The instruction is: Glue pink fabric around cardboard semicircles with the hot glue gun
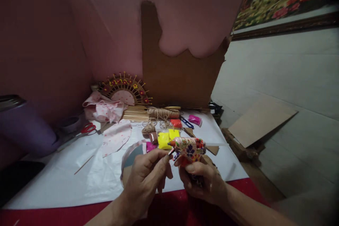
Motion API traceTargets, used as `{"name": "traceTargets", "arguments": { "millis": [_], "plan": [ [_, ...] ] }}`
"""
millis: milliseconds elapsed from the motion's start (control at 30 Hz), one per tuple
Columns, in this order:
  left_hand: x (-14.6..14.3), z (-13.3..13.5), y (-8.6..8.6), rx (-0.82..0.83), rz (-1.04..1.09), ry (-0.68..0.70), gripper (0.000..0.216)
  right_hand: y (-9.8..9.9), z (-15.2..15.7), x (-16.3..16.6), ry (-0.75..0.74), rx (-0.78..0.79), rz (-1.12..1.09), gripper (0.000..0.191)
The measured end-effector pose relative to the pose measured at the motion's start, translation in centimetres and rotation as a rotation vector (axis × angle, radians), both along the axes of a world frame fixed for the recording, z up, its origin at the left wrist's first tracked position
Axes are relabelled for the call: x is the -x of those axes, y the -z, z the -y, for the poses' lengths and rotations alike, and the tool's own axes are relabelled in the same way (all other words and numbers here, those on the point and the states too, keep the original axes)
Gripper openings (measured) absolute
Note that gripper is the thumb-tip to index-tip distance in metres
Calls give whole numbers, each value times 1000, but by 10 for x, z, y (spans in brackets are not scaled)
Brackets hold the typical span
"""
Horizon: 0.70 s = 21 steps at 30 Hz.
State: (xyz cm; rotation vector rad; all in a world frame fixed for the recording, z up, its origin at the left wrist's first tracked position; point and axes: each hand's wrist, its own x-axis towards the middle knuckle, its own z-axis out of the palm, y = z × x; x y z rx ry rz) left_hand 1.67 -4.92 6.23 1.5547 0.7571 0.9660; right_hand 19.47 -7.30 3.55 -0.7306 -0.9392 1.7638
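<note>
My right hand [202, 176] is wrapped around the handle of a hot glue gun [190, 148] covered in a flowered pattern. Its orange tip points left, and a pale glue stick [217, 144] sticks out of the back. Just below that tip, my left hand [148, 173] pinches a small, thin, dark-edged thing between thumb and finger; its kind cannot be made out. Behind my left hand is a rounded piece with a pink fabric rim [131, 152] and a grey-blue face, partly hidden. A cut piece of pink dotted fabric [117, 137] lies beyond it.
Packets of yellow clay-like material [164, 140], jute twine [163, 113], bamboo sticks [135, 113] and red-handled scissors [88, 128] lie on the white sheet [97, 180]. A decorated half-round fan shape [124, 90] leans at the back. Cardboard [182, 81] stands behind; a purple container [29, 127] is left.
</note>
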Motion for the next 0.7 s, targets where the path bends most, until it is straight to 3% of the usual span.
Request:
{"name": "traceTargets", "arguments": {
  "millis": [333,700],
  "plan": [
    [-1,1,-5,-71,-90,-53,36,-3,1,1,17,-28,35,22],
    [2,-1,-1,-11,-38,5,32,-1,1,0,-30,-20,-15,25]
  ]
}}
